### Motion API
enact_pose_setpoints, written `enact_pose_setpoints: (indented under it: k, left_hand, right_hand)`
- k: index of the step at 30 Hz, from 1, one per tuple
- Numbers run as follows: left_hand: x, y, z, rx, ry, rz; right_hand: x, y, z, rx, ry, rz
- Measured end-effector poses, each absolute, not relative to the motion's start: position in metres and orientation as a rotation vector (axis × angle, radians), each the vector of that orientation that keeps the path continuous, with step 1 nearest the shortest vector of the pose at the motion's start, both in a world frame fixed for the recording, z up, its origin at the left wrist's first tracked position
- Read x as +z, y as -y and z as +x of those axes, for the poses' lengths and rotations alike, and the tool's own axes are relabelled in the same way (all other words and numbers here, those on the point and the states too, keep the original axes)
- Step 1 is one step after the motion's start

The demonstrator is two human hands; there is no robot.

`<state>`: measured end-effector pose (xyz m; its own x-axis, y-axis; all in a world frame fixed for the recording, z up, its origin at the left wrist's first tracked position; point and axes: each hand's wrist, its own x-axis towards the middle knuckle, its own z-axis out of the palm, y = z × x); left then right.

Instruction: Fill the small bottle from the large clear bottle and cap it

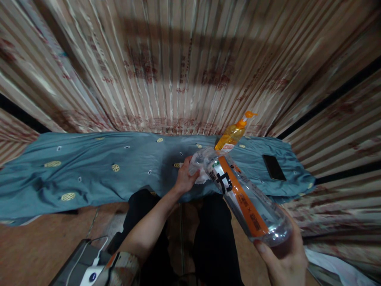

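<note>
My right hand (285,254) is wrapped round the base of a large clear plastic bottle (244,198) with an orange label. The bottle lies tilted in the air, its top end lower-bodied toward the left and away from me. At that end, my left hand (187,176) is closed on a clear plastic piece (201,159), which looks like a cup; where it meets the bottle is hard to make out. Something white and crumpled, like a tissue (202,176), shows beside the left fingers. Just behind the bottle stands a yellow pump bottle (230,137) with an orange pump head.
A blue-green cloth (89,167) with a pineapple print covers the long surface before me. A black phone (274,167) lies on it at the right. Pleated curtains (178,71) hang behind and at both sides. A white plugged-in device (91,275) is at the lower left.
</note>
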<state>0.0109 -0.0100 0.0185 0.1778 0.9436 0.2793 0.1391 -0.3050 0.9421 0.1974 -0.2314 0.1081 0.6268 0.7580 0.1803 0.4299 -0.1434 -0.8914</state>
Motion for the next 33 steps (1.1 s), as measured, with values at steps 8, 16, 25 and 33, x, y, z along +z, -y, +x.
enact_pose_setpoints:
  k: [8, 16, 25, 33]
  left_hand:
    - [0.0169, 0.0099, 0.0114, 1.222, -1.06, 1.626]
    - [0.0201, 0.0105, 0.0106, 1.211, -1.064, 1.64]
    - [0.0189, 0.0101, 0.0108, 1.202, -1.048, 1.638]
    - [0.0195, 0.0107, 0.0105, 1.211, -1.066, 1.637]
  right_hand:
    - [0.1064, 0.2315, 0.198, 0.395, 0.946, -1.753]
    - [0.1092, 0.2315, 0.194, 0.43, 0.936, -1.72]
    - [0.1052, 0.2323, 0.1995, 0.41, 0.947, -1.763]
    - [0.1066, 0.2327, 0.1983, 0.403, 0.966, -1.756]
